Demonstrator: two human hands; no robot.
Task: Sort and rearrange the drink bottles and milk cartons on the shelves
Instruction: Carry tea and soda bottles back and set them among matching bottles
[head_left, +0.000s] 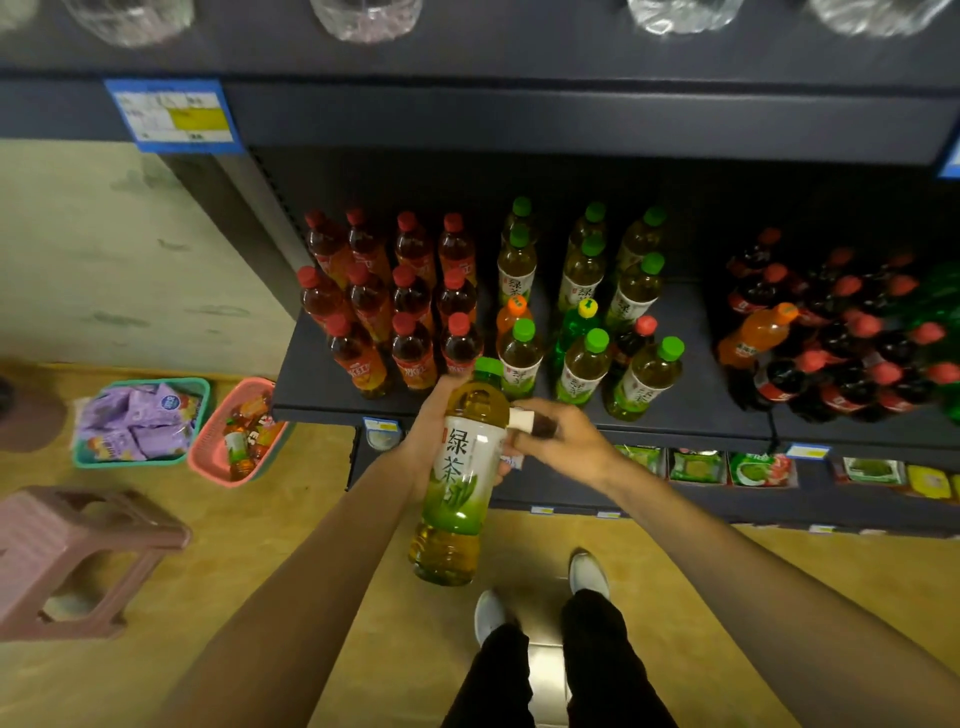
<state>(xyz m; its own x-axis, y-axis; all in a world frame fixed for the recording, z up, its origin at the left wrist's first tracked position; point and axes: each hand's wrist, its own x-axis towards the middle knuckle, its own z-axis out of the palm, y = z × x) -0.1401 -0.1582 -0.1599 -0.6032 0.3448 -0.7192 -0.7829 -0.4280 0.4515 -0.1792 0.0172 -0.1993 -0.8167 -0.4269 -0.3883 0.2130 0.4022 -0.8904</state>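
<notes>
My left hand (434, 441) grips a large green tea bottle (460, 478) with a green cap, held upright in front of the shelf edge. Beside it, my right hand (563, 441) holds a small dark bottle (535, 423) with a white cap, lying sideways against the tea bottle's shoulder. On the dark shelf (691, 400) behind stand rows of red-capped iced tea bottles (410, 306) at left and green-capped green tea bottles (582, 312) in the middle. Among those stand an orange bottle (511, 314), a green soda bottle (576, 327) and a red-capped dark bottle (636, 338).
Cola bottles (841, 343) and an orange soda (753, 332) crowd the shelf's right side. Snack packs (758, 467) line the lower shelf. On the floor at left sit a teal basket (140, 421), a pink basket (236, 434) with drinks and a brown stool (78, 556). My feet (540, 597) stand below.
</notes>
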